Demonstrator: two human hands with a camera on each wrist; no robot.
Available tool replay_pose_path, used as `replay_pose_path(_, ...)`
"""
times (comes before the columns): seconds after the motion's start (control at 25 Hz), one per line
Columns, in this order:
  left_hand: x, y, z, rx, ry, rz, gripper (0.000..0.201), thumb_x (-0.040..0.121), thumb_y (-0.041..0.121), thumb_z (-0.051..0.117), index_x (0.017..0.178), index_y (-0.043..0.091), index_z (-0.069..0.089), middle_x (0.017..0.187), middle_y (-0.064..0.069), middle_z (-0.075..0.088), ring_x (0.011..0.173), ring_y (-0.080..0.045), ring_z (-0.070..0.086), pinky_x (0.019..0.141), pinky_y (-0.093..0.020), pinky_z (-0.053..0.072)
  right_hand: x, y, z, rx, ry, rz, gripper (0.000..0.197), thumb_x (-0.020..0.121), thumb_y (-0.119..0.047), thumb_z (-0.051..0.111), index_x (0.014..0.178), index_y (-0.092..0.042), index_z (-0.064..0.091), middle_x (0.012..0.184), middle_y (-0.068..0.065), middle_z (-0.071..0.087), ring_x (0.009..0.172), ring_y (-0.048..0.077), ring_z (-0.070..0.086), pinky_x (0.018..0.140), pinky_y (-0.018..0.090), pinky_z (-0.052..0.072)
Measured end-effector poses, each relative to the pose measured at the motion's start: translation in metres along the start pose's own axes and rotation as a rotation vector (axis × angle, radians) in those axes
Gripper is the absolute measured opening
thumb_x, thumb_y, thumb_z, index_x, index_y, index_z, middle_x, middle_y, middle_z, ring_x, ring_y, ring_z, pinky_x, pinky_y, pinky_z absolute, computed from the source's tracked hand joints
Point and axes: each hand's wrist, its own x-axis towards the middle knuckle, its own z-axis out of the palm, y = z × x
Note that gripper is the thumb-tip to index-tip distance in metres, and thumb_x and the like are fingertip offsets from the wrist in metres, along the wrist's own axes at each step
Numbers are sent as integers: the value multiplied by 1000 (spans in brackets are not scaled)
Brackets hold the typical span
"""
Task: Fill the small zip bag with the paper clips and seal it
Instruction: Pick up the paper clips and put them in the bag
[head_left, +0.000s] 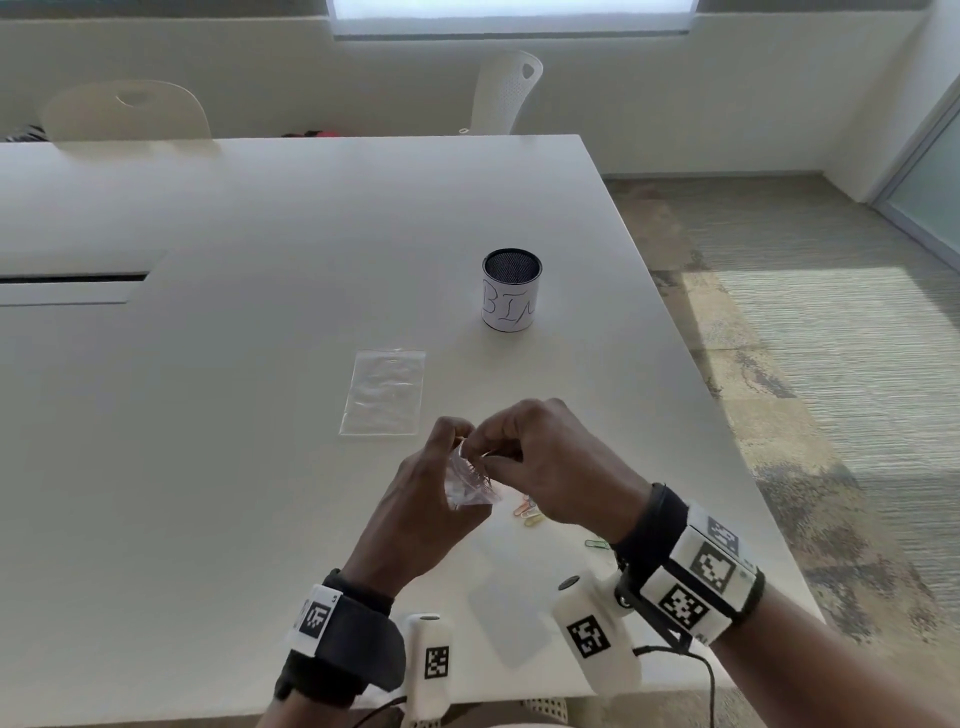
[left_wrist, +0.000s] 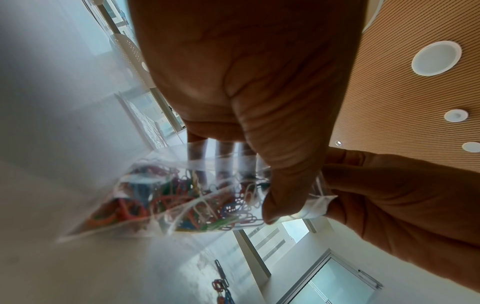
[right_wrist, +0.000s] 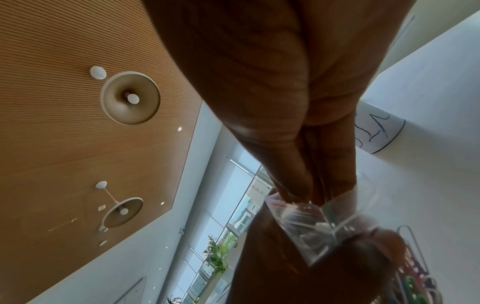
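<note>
A small clear zip bag (head_left: 469, 480) with several coloured paper clips inside hangs just above the white table (head_left: 260, 415), near its front. My left hand (head_left: 451, 435) pinches the bag's top edge from the left. My right hand (head_left: 494, 442) pinches the same edge from the right. In the left wrist view the clips (left_wrist: 182, 197) fill the bag's lower part, and the left thumb (left_wrist: 285, 174) presses on the zip strip. The right wrist view shows my right fingertips (right_wrist: 298, 185) closed on the bag's mouth (right_wrist: 311, 218). A few loose paper clips (head_left: 527, 512) lie on the table under my right hand.
A larger empty zip bag (head_left: 384, 392) lies flat just beyond my hands. A mesh cup (head_left: 511, 289) wrapped in paper marked "BIN" stands farther back. One green clip (head_left: 596, 544) lies by my right wrist. The table's right edge (head_left: 727, 415) is close, and two white chairs stand behind.
</note>
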Motion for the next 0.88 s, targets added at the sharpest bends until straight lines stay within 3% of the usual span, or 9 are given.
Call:
replay_pose_path(0.08, 1, -2, 0, -3, 5, -3, 51, 81, 10, 81, 117, 30, 51, 92, 5, 73, 73, -11, 65, 60, -21, 50, 0, -1, -1, -57, -28, -45, 22, 89, -3, 72, 101, -17, 85, 91, 3, 82, 74, 16, 77, 69, 30, 63)
replay_pose_path(0.12, 1, -2, 0, -9, 6, -1, 51, 81, 10, 81, 117, 30, 50, 94, 5, 73, 74, -13, 65, 62, -24, 51, 0, -1, -1, -93, -48, -63, 20, 88, -6, 74, 100, -18, 85, 90, 4, 82, 74, 16, 76, 70, 30, 62)
replay_pose_path(0.28, -1, -2, 5, -22, 17, 17, 54, 78, 15, 82, 119, 27, 49, 97, 12, 71, 81, -14, 68, 69, -34, 56, -2, -5, -1, -181, -101, -59, 17, 81, -23, 81, 98, -21, 80, 88, 2, 78, 79, 19, 75, 72, 41, 63)
replay_pose_path(0.44, 1, -1, 8, 10, -10, 14, 57, 71, 33, 79, 117, 33, 46, 97, 16, 68, 86, -12, 69, 73, -40, 60, 1, -13, -7, -273, -125, -108, 10, 80, -16, 76, 89, -15, 75, 80, 6, 75, 74, 24, 74, 67, 42, 62)
replay_pose_path(0.56, 3, -4, 10, 67, 9, 8, 54, 76, 18, 78, 116, 34, 45, 96, 14, 68, 85, -11, 69, 73, -45, 59, 1, -18, -13, -229, -146, -144, 8, 84, -14, 77, 91, -15, 74, 85, 3, 77, 78, 18, 76, 72, 41, 63)
replay_pose_path(0.64, 4, -6, 10, 79, 31, 13, 57, 77, 13, 80, 119, 33, 46, 95, 14, 69, 84, -11, 68, 74, -42, 59, 3, -9, -27, -149, -21, -151, 10, 89, -14, 79, 99, -15, 77, 89, -3, 78, 81, 8, 75, 76, 29, 63)
replay_pose_path(0.76, 4, -9, 7, 78, 32, 12, 59, 76, 11, 81, 119, 32, 47, 93, 15, 68, 82, -11, 66, 72, -37, 60, 4, 28, -50, -207, 179, -40, 14, 92, -16, 79, 106, -14, 79, 91, -3, 78, 82, 8, 73, 80, 25, 61)
replay_pose_path(0.88, 5, -11, 6, 82, 33, 13, 58, 77, 11, 81, 118, 33, 46, 95, 15, 68, 84, -12, 65, 71, -35, 59, 0, 70, -43, -385, -25, 209, 28, 95, -24, 76, 121, -14, 73, 107, 1, 75, 90, 12, 69, 85, 26, 58)
